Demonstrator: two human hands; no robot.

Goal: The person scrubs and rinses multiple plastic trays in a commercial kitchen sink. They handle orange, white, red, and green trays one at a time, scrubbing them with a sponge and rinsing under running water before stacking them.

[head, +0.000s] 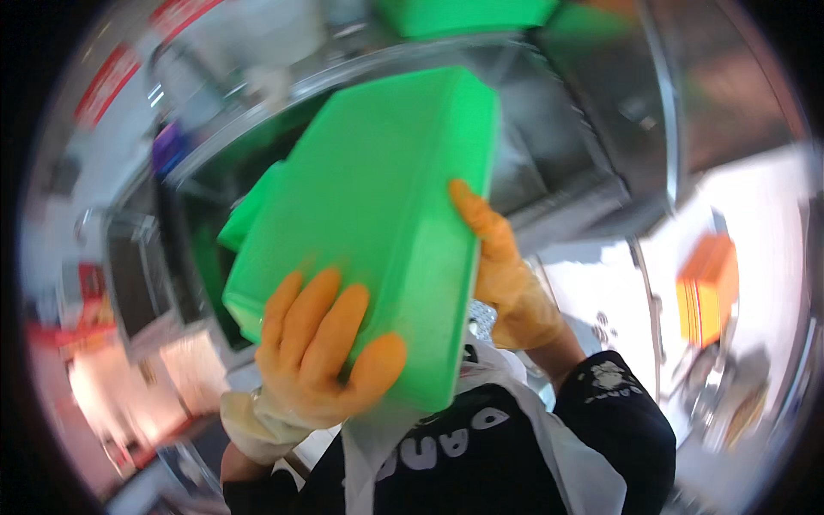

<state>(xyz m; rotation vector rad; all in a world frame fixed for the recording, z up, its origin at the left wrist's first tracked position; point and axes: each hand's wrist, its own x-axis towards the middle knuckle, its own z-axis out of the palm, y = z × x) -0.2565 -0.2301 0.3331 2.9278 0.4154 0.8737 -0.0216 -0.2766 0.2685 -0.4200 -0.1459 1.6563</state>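
A green plastic bin [367, 174] is tilted over a metal sink, its flat base towards me. My left hand [322, 347], in an orange rubber glove with a pale cuff, lies against the base near its lower edge. On the other side, my right hand [499, 257] in a matching glove grips the bin's long side, the thumb showing on the wall and the other fingers hidden. Behind the held bin, at its left, another green plastic piece [254, 206] sticks out. The bin's inside is out of sight.
The metal sink [553, 154] has basins under and beside the bin. Another green bin [470, 16] stands beyond its far rim. A purple object [168, 148] is at the sink's left corner. Stacked orange crates [708, 290] stand to the right. Much of the surroundings is blurred.
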